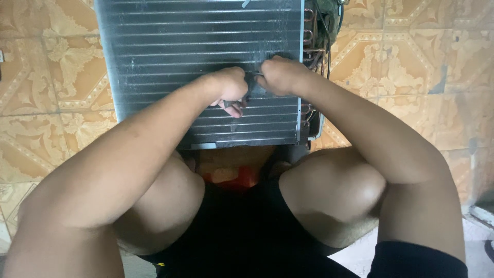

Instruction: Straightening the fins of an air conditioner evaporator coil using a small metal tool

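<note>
Overhead, looking down past two bare knees at a finned metal coil panel (pixel 200 56), dark grey, ribbed with thin horizontal tubes, standing on a patterned tan tile floor (pixel 401 62).

Both hands meet near the panel's right edge, roughly two thirds of the way down its face. Left hand (pixel 229 85) is curled into a loose fist, fingers folded under and pinching a small dark tool (pixel 252 87); a bit of its handle shows below the knuckles. Right hand (pixel 280 74) is also closed, knuckles up, fingers pressed together on the same dark piece from the other side. The two hands are nearly touching. What exactly the tool is I cannot tell, possibly pliers, since the fists cover most of it.

Copper pipe bends (pixel 309 31) run down the panel's right side, with dark wires (pixel 325 36) just beside them near the top right corner. A white bracket (pixel 318 131) sits at the panel's lower right corner. Between the knees, at the panel's bottom edge, something orange-red (pixel 242 177) shows in shadow. Black shorts (pixel 242 231) fill the bottom centre.
</note>
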